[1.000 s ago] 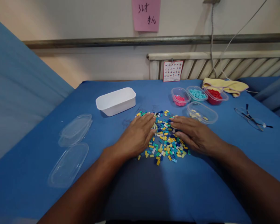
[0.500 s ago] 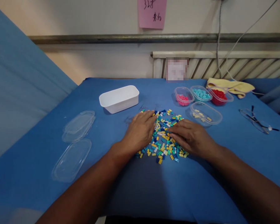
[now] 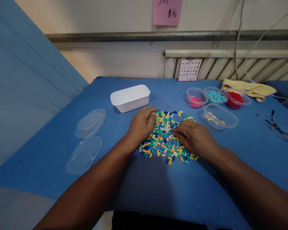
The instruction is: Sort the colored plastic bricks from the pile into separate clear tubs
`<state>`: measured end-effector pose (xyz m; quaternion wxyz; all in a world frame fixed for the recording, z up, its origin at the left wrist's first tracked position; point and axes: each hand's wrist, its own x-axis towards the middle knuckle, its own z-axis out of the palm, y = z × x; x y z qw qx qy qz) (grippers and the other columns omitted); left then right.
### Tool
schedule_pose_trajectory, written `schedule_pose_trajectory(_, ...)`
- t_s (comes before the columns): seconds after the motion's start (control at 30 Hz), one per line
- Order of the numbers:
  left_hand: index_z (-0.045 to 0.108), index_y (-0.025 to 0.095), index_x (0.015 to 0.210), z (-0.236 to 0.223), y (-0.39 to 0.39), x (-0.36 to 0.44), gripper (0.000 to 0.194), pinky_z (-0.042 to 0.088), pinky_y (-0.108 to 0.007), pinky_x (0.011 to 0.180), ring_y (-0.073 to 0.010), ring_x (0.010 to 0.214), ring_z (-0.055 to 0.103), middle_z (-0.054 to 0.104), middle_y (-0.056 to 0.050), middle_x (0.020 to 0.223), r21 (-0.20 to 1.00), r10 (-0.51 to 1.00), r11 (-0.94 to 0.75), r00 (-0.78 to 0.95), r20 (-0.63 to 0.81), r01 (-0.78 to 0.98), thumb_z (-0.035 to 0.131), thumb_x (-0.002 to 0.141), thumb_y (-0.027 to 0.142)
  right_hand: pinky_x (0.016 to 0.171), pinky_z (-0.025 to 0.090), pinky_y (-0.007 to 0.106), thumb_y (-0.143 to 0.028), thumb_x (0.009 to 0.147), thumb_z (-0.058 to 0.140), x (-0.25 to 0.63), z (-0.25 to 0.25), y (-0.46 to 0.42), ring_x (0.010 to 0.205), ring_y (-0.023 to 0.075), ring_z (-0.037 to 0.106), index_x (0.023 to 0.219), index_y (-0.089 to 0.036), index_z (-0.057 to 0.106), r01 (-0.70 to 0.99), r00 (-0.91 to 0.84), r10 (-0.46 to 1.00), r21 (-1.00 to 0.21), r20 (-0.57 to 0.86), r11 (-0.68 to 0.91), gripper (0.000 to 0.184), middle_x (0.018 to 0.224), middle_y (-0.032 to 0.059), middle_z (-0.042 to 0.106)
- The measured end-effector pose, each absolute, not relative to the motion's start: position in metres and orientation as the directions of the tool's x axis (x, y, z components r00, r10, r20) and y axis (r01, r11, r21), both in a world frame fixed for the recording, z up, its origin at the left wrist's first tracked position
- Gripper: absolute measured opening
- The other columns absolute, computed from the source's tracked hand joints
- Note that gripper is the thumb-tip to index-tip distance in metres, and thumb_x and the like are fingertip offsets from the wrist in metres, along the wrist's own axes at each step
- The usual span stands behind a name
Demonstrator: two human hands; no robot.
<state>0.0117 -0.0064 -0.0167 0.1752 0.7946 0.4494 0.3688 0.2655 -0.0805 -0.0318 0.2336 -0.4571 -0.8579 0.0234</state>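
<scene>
Small toy building bricks (image 3: 164, 140) in yellow, green, blue, teal and white lie loose in a pile between my hands. At the pile's upper left edge is my left hand (image 3: 142, 124), fingers curled and pressed together with the thumb alongside; whatever it holds, if anything, is hidden. My right hand (image 3: 194, 134) is over the pile's right side, thumb and forefinger pinched low at the bricks, with anything between them too small to make out. Closest to the right hand stands a clear tub (image 3: 232, 121) holding a few pale yellow bricks.
Behind it are clear tubs of pink bricks (image 3: 195, 101), turquoise bricks (image 3: 216, 95) and red bricks (image 3: 235, 96). A white box (image 3: 131, 103) stands back left, clear lids (image 3: 85, 155) lie left, glasses (image 3: 276, 126) right. A yellow cloth (image 3: 249, 88) lies behind.
My left hand's fingers have drawn in from lying stretched over the pile, uncovering more bricks. The right hand's fingers have closed into a pinch. The whole view has shifted slightly.
</scene>
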Motion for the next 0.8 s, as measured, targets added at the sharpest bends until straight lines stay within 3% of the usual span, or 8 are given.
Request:
schedule_pose_trajectory(0.2,0.079,0.018,0.121,-0.017,-0.005,0.012,0.030,0.053,-0.043,0.117,-0.0245,0.126,0.072,0.079,-0.011,0.128,0.637,0.839,-0.539,0.288,0.462,0.550,0.054,0.107,0.026,0.085,0.053,0.042,-0.026,0.108,0.061,0.267,-0.028,-0.083,0.090,0.0272,0.070,0.098,-0.022,0.071,0.769,-0.491,0.791,-0.245,0.365,0.590,0.014,0.094,0.0080,0.076)
schedule_pose_trajectory(0.33,0.078,0.018,0.123,-0.019,0.000,0.007,0.030,0.053,-0.043,0.118,-0.0247,0.127,0.072,0.079,-0.011,0.129,0.580,0.822,-0.564,0.328,0.466,0.588,0.055,0.105,0.025,0.075,0.050,0.037,-0.021,0.102,0.063,0.280,-0.025,-0.089,0.084,0.0247,0.070,0.097,-0.022,0.068,0.785,-0.423,0.818,-0.293,0.390,0.546,0.007,0.091,0.0062,0.075)
schedule_pose_trajectory(0.47,0.074,0.016,0.136,-0.024,0.003,0.003,0.037,0.049,-0.048,0.125,-0.0271,0.140,0.065,0.073,-0.014,0.145,0.481,0.825,-0.560,0.400,0.400,0.675,0.053,0.107,0.026,0.080,0.054,0.041,-0.024,0.105,0.061,0.298,-0.023,-0.097,0.091,0.0277,0.072,0.116,-0.020,0.072,0.803,-0.364,0.817,-0.295,0.447,0.518,0.016,0.101,0.0098,0.077)
schedule_pose_trajectory(0.57,0.075,0.015,0.135,-0.023,0.001,0.004,0.037,0.047,-0.050,0.127,-0.0279,0.144,0.063,0.070,-0.015,0.150,0.428,0.806,-0.590,0.470,0.359,0.685,0.050,0.109,0.025,0.080,0.056,0.043,-0.026,0.107,0.060,0.307,-0.022,-0.101,0.092,0.0285,0.072,0.128,-0.020,0.071,0.781,-0.381,0.781,-0.281,0.495,0.559,0.025,0.103,0.0111,0.076)
schedule_pose_trajectory(0.67,0.078,0.017,0.125,-0.015,-0.002,0.003,0.030,0.052,-0.048,0.120,-0.0273,0.133,0.068,0.076,-0.013,0.137,0.406,0.788,-0.615,0.506,0.351,0.676,0.054,0.108,0.026,0.079,0.057,0.042,-0.024,0.106,0.062,0.311,-0.021,-0.102,0.090,0.0275,0.072,0.123,-0.022,0.073,0.748,-0.408,0.752,-0.283,0.518,0.600,0.021,0.102,0.0101,0.075)
schedule_pose_trajectory(0.8,0.079,0.019,0.120,-0.003,-0.001,-0.003,0.025,0.056,-0.048,0.110,-0.0285,0.119,0.071,0.079,-0.011,0.122,0.379,0.826,-0.553,0.431,0.362,0.742,0.060,0.106,0.028,0.081,0.058,0.043,-0.022,0.105,0.063,0.314,-0.020,-0.102,0.093,0.0280,0.073,0.121,-0.023,0.074,0.737,-0.407,0.746,-0.294,0.527,0.609,0.019,0.106,0.0102,0.077)
